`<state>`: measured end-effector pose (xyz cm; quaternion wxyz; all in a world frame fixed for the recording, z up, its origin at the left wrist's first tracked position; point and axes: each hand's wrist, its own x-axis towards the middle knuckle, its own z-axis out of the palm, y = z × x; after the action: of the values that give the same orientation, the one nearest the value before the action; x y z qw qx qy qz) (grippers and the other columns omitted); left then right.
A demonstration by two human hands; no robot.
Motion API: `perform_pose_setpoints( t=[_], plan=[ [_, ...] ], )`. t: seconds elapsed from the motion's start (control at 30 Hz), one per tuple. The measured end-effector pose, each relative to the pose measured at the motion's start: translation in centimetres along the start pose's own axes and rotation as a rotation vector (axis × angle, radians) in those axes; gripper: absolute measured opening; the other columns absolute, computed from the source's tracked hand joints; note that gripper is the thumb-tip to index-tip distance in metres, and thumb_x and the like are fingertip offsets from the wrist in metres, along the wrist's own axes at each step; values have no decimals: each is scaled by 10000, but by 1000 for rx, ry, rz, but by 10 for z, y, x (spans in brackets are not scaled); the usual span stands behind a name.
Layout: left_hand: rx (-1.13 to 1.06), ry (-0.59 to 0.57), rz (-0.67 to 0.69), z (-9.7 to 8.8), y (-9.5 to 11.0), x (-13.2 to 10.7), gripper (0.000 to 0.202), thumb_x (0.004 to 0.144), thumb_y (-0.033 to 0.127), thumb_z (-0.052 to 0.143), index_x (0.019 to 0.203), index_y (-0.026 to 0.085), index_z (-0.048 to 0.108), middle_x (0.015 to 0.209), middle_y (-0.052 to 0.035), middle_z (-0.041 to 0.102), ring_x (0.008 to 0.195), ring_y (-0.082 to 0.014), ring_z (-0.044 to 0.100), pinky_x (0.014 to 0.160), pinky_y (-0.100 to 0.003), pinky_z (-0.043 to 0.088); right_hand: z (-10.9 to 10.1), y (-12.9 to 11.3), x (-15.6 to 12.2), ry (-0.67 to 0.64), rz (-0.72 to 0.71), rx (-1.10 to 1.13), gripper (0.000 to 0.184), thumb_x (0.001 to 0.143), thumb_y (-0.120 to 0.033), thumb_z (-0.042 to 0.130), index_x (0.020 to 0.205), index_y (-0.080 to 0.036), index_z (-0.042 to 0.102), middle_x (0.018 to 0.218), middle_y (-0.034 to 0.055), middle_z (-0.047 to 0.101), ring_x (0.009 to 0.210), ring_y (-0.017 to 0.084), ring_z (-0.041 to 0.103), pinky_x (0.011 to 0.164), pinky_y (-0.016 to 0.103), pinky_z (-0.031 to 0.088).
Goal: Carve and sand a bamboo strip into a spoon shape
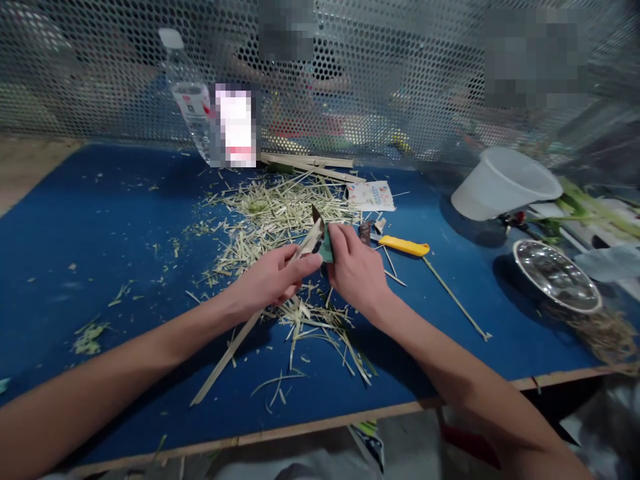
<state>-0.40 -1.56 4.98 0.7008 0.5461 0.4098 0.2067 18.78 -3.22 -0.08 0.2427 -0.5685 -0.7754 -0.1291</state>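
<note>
My left hand point(273, 277) is closed around a long thin bamboo strip point(235, 350) that slants from near the table's front edge up to between my hands. My right hand point(356, 270) grips a small knife with a green handle point(326, 245); its dark blade tip sticks up and rests against the strip's upper end. Both hands hover over a pile of pale bamboo shavings point(280, 213) on the blue table mat point(100, 227).
A yellow utility cutter point(404, 247) and a thin stick point(455, 298) lie right of my hands. A white plastic bowl point(505, 183) and a metal bowl point(557, 275) sit at the right. A water bottle point(193, 107) stands before the perforated metal screen point(400, 73). More strips point(313, 163) lie at the back.
</note>
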Motion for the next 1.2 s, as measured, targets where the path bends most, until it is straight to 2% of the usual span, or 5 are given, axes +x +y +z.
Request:
perform_pose_setpoints(
  t=[0.4,0.6,0.77,0.93,1.2],
  plan=[
    [-111,150,-18,-9,-2,5,181,938,354,576,842,206,537,483,101,307,375,-48,239,368,-182,175,21,21,0,1,118,417,612,985,-222,397,1585,-219,275,1302,140,666,1177,286,657,947,466,573],
    [-243,101,-59,-15,-2,8,171,968,358,481,881,217,528,575,94,258,391,-53,174,352,-186,119,-1,19,0,-26,-17,351,902,906,-82,453,1618,-379,-13,1649,58,324,1472,277,405,1121,478,475],
    [-120,-26,-105,-18,-2,6,387,970,422,460,646,225,386,498,75,235,408,-63,155,376,-205,106,-9,15,-1,-213,-278,188,908,851,-10,510,1597,-422,194,1677,70,242,1483,316,374,1113,485,474],
    [-118,14,-107,-20,0,6,257,942,407,490,746,239,492,542,80,229,399,-80,167,372,-232,112,-6,25,0,-236,-274,158,730,862,-99,590,1524,-358,420,1558,126,439,1371,321,505,1031,508,527],
    [46,41,-63,-13,0,6,432,1008,427,385,622,233,370,489,60,281,340,-65,212,360,-251,131,-9,21,-1,-197,-278,-51,662,899,-157,578,1505,-388,446,1274,116,617,1079,260,641,727,329,569]
  ],
)
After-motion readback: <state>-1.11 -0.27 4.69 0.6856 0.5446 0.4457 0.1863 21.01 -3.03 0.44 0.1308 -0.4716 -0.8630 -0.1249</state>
